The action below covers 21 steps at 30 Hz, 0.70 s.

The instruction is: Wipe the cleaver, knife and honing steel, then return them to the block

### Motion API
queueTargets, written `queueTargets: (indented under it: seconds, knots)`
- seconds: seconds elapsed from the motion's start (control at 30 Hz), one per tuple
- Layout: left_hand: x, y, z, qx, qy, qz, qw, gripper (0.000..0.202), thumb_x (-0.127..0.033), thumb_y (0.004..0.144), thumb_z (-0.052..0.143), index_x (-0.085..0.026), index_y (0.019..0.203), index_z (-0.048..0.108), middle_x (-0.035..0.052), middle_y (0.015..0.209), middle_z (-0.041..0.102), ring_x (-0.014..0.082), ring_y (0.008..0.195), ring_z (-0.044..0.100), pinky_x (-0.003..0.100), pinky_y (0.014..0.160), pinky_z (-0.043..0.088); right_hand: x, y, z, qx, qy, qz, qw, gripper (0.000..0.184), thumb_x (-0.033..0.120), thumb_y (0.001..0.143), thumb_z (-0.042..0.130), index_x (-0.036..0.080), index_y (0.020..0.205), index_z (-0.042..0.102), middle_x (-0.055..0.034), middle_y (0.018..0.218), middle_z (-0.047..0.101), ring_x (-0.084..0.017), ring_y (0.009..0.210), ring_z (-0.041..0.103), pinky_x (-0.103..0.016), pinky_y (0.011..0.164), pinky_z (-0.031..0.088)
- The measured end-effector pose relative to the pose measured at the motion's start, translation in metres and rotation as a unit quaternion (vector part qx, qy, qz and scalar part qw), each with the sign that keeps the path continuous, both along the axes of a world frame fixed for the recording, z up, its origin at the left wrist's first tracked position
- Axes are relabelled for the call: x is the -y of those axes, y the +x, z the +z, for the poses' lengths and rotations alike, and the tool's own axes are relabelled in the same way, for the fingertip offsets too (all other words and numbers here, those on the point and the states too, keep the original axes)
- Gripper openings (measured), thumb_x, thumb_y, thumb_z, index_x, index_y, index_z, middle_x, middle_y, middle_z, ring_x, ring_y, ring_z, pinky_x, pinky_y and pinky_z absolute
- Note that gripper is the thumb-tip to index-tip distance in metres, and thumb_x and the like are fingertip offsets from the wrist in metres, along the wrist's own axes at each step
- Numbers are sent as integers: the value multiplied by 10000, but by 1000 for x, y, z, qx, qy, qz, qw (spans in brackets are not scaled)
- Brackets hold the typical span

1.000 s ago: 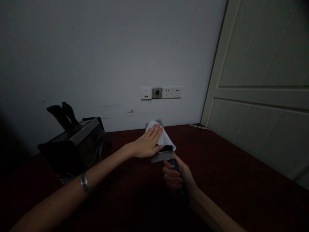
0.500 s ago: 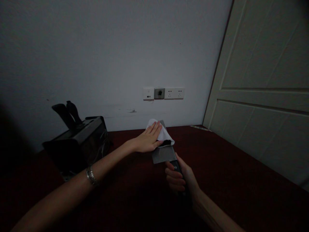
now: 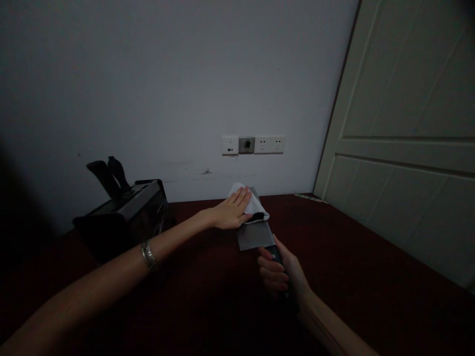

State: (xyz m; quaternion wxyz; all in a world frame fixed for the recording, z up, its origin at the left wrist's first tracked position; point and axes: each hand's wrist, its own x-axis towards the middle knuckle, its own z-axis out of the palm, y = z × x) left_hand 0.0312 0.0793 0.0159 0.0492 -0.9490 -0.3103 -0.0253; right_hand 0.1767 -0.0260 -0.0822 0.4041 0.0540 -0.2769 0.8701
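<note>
A cleaver [image 3: 256, 236] with a broad grey blade and a black handle is held in front of me, blade pointing toward the wall. My right hand [image 3: 280, 272] is closed around its handle, fingers wrapped. Across the upper part of the blade lies a folded white cloth [image 3: 257, 207] with a dark patch near its lower edge. My left hand [image 3: 232, 210] rests flat on that cloth with its fingers stretched out. The cloth and hand hide part of the blade. Whether the blade touches the table, I cannot tell.
A dark knife block [image 3: 141, 202] with black handles sticking up stands to the left on the dark red table [image 3: 352, 247]. White wall sockets [image 3: 269, 145] sit behind the cleaver. A pale panelled door [image 3: 401, 188] borders the right side.
The cloth and my left hand have slid very slightly toward the blade's far end. The cleaver and my right hand have shifted a little to the right. Both hands keep their pose.
</note>
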Motion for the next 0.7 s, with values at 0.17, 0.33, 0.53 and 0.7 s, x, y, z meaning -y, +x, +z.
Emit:
queueTargets:
  seconds: [0.17, 0.33, 0.53, 0.7]
  knots:
    - [30, 2, -8, -13, 21, -81, 996, 695, -462, 883, 200, -26, 1388, 6, 158, 1444, -85, 228, 1302, -160, 393, 1087, 57, -1, 2, -2, 4, -1, -21, 1000, 337, 396, 859, 407, 141, 644, 454, 103, 426, 280, -12, 300, 121, -96, 253, 204]
    - [12, 4, -8, -9, -1, -48, 999, 710, -484, 878, 189, -29, 1389, 0, 158, 1445, -80, 227, 1310, -136, 401, 1083, 74, 1, 1, 0, 13, -22, -42, 999, 373, 428, 877, 361, 150, 636, 423, 108, 421, 258, -13, 304, 106, -93, 253, 175]
    - [2, 8, -2, -5, -21, 3, 1000, 732, -490, 873, 184, 10, 1380, 17, 186, 1437, -86, 252, 1308, -134, 421, 1077, 71, 1, 1, -1, 14, -12, -26, 999, 402, 462, 872, 352, 156, 618, 408, 105, 413, 269, -9, 297, 113, -92, 249, 168]
    - [40, 12, -6, -13, 24, -94, 995, 686, -457, 882, 197, -28, 1390, 26, 144, 1448, -87, 219, 1300, -168, 381, 1088, 58, 2, 1, 1, 7, -7, -34, 999, 265, 296, 855, 419, 135, 649, 458, 103, 422, 274, -9, 302, 120, -92, 256, 190]
